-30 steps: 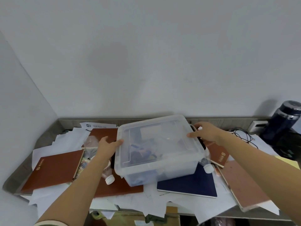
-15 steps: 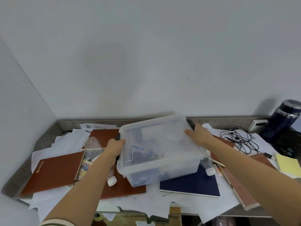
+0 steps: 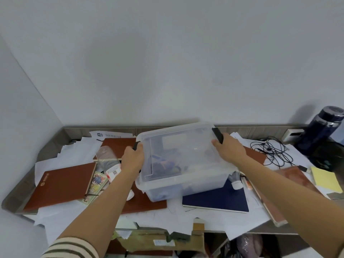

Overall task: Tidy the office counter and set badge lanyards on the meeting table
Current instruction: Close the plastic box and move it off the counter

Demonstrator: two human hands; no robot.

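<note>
A clear plastic storage box with a lid sits in the middle of the cluttered counter, on top of papers and notebooks. Blue and dark items show dimly through its walls. My left hand grips the box's left end at a black latch. My right hand grips the right end, fingers curled over the black latch there. What the blue items inside are I cannot tell.
Red-brown notebooks, a dark blue notebook, loose white sheets, plastic bottles and a cartoon booklet crowd the counter. At the right lie a black cable, a yellow pad and a dark blue flask. Walls close off the back and left.
Both hands have closed in on the box's ends: the left now wraps the left latch, the right has slid onto the right latch. The box has barely shifted.
</note>
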